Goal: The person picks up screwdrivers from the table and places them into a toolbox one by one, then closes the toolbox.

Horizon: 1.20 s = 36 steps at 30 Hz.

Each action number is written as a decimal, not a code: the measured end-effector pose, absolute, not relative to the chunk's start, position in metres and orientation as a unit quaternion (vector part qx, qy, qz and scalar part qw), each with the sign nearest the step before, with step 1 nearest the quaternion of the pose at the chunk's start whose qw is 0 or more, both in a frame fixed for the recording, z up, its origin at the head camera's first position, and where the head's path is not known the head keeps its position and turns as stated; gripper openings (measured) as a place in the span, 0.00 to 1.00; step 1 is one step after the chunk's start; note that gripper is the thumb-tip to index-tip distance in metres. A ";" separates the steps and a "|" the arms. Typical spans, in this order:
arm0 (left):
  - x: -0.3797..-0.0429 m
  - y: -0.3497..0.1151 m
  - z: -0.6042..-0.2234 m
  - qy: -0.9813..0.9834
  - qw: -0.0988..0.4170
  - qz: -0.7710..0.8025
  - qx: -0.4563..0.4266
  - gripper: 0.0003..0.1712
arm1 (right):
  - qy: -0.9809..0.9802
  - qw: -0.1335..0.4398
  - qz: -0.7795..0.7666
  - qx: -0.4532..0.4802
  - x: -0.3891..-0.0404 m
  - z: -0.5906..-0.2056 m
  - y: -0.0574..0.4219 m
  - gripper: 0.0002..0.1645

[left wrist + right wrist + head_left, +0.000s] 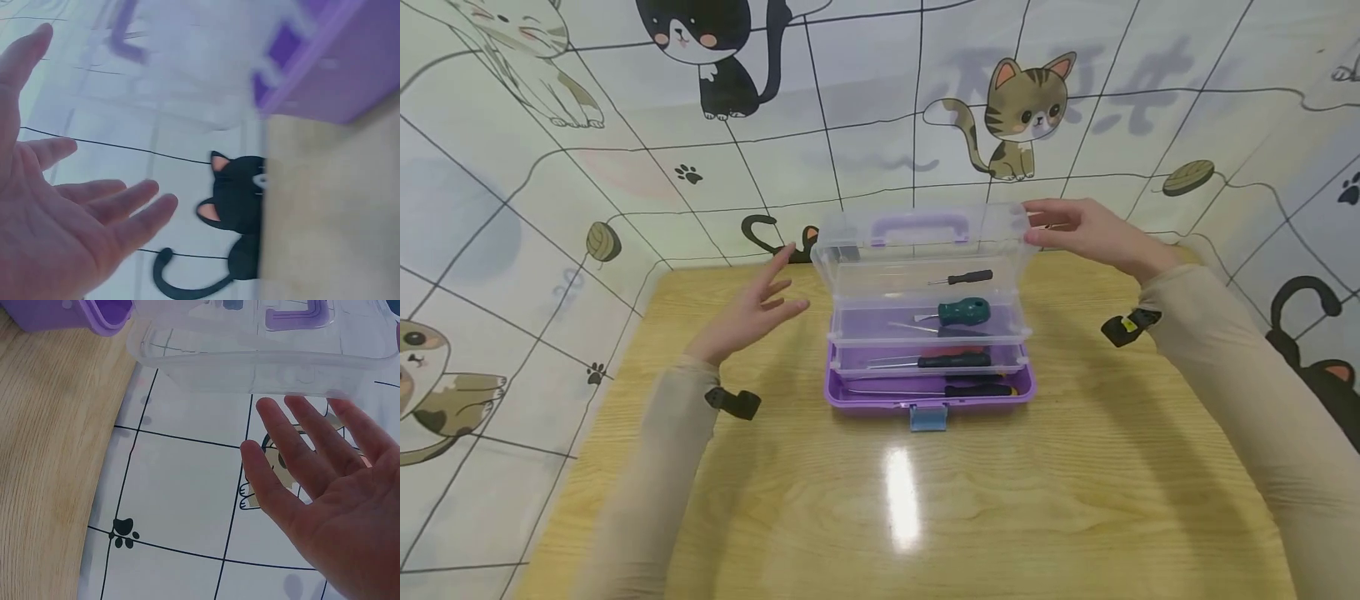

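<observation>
A purple toolbox (930, 405) stands open on the table, its clear lid (857, 229) raised at the back and its stepped trays (880, 321) spread out. On the trays lie a small black screwdriver (972, 277), a green-handled stubby screwdriver (964, 312) and a black screwdriver (955, 361). Another long screwdriver (977, 391) lies in the purple base. My right hand (1086, 229) is at the lid's right edge, fingers extended; whether they touch it is unclear. To the left of the lid, my left hand (748, 312) is held in the air with fingers spread, holding nothing.
A wood-grain table (1000, 508) carries the box. Close behind it rises a wall covering (880, 100) printed with cats and lines, which also runs along both sides. The box's blue latch (928, 418) hangs at the front.
</observation>
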<state>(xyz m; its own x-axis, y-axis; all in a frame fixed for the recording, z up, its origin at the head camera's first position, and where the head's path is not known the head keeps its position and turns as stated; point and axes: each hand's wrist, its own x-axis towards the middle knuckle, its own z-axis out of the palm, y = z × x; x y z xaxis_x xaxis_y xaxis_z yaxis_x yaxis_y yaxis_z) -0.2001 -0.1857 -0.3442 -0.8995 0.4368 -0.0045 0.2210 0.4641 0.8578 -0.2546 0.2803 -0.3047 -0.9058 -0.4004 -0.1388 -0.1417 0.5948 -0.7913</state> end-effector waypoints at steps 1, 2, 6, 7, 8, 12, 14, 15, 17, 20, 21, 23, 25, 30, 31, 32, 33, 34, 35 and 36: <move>-0.204 -0.185 -0.337 0.846 0.111 0.482 0.199 0.46 | 0.880 0.153 -0.423 -0.154 -0.254 -0.304 0.281 0.41; -0.208 -0.183 -0.331 0.845 0.108 0.482 0.204 0.45 | 0.879 0.153 -0.424 -0.156 -0.253 -0.304 0.281 0.41; -0.220 -0.178 -0.313 0.848 0.113 0.474 0.209 0.40 | 0.876 0.150 -0.426 -0.166 -0.251 -0.304 0.282 0.40; -0.223 -0.177 -0.311 0.850 0.117 0.470 0.209 0.38 | 0.875 0.150 -0.428 -0.168 -0.251 -0.305 0.281 0.40; -0.225 -0.176 -0.310 0.851 0.121 0.467 0.208 0.37 | 0.874 0.151 -0.431 -0.170 -0.251 -0.306 0.281 0.40; -0.230 -0.174 -0.312 0.858 0.132 0.455 0.200 0.36 | 0.869 0.159 -0.436 -0.171 -0.249 -0.308 0.280 0.41; -0.231 -0.174 -0.315 0.858 0.139 0.453 0.196 0.37 | 0.867 0.158 -0.441 -0.172 -0.247 -0.309 0.280 0.40; -0.231 -0.174 -0.317 0.857 0.143 0.455 0.195 0.37 | 0.866 0.155 -0.442 -0.173 -0.246 -0.310 0.280 0.40; -0.232 -0.173 -0.321 0.851 0.153 0.461 0.200 0.38 | 0.866 0.145 -0.446 -0.173 -0.243 -0.311 0.280 0.40; -0.232 -0.172 -0.326 0.840 0.160 0.475 0.205 0.38 | 0.863 0.133 -0.455 -0.173 -0.239 -0.314 0.281 0.39; -0.232 -0.172 -0.327 0.839 0.162 0.478 0.205 0.38 | 0.863 0.131 -0.456 -0.173 -0.239 -0.315 0.282 0.39; -0.232 -0.173 -0.330 0.830 0.164 0.491 0.210 0.37 | 0.863 0.128 -0.458 -0.173 -0.238 -0.317 0.281 0.39; -0.233 -0.174 -0.332 0.825 0.163 0.498 0.210 0.36 | 0.862 0.128 -0.459 -0.173 -0.237 -0.319 0.281 0.40; -0.229 -0.173 -0.329 0.818 0.167 0.511 0.206 0.36 | 0.859 0.132 -0.465 -0.168 -0.230 -0.325 0.280 0.41; -0.228 -0.173 -0.329 0.818 0.168 0.511 0.205 0.36 | 0.858 0.132 -0.466 -0.169 -0.229 -0.326 0.280 0.41; -0.227 -0.173 -0.328 0.818 0.170 0.511 0.204 0.37 | 0.858 0.130 -0.467 -0.170 -0.228 -0.328 0.279 0.40; -0.226 -0.173 -0.328 0.817 0.171 0.512 0.204 0.37 | 0.856 0.127 -0.470 -0.172 -0.227 -0.329 0.279 0.39; -0.227 -0.174 -0.331 0.817 0.169 0.511 0.207 0.37 | 0.856 0.125 -0.471 -0.174 -0.226 -0.329 0.278 0.39; -0.227 -0.175 -0.331 0.817 0.170 0.510 0.209 0.37 | 0.855 0.124 -0.473 -0.175 -0.225 -0.330 0.278 0.38; -0.226 -0.175 -0.331 0.818 0.169 0.508 0.212 0.37 | 0.853 0.124 -0.476 -0.176 -0.224 -0.330 0.278 0.38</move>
